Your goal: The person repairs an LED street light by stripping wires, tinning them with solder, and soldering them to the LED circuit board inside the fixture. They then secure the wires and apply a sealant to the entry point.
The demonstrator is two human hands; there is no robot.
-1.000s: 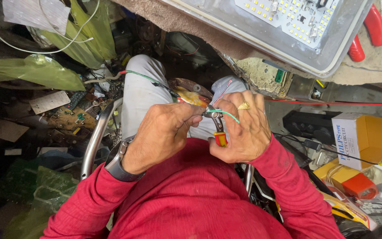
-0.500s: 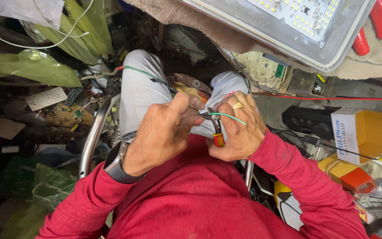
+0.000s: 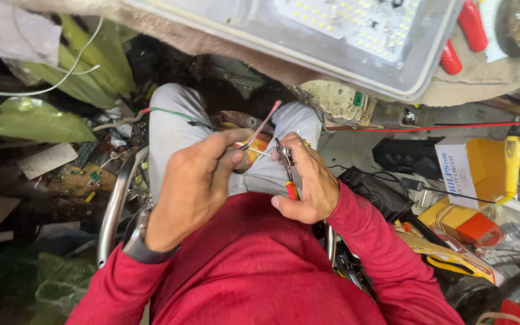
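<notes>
Two hands are at work over our lap, and both have drawn apart since the earlier frames, when they were pressed together around the wires. Our left hand [image 3: 191,192] is now closed in a pinch on a thin pink wire [image 3: 264,124], which slants up and away from the fingertips; a second pale strand runs across toward the pliers [image 3: 286,168]. Our right hand [image 3: 307,183] is wrapped firmly around those pliers, whose grey metal jaws point upward and whose red and yellow grip shows below the fingers. A flat lamp panel [image 3: 356,36] with rows of small pale dots lies on the bench above. Our sleeves are red knit.
</notes>
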